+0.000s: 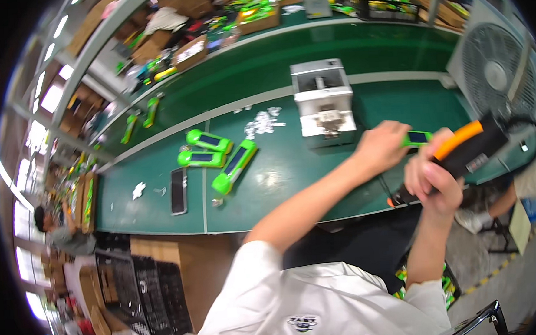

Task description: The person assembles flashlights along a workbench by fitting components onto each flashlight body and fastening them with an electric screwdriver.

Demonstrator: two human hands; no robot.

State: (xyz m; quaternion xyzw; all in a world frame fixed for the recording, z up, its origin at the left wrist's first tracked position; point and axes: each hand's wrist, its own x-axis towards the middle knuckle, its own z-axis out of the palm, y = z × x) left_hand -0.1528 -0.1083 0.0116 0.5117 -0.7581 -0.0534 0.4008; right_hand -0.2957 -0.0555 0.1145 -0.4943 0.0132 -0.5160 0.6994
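My right hand is wrapped round a black and orange electric screwdriver, its cable leading off the rear end and its tip slanting down toward the bench edge. Close beside it, my left hand is closed on the end of a bright green handheld device with a dark panel. My fingers hide much of that device. Three similar green devices lie on the green bench left of my arms. A white and grey box-shaped machine stands just beyond my left hand.
Small white parts are scattered left of the machine, and a dark phone lies farther left. A large grey fan stands at the right. Black crates are stacked below the bench. Another person is at far left.
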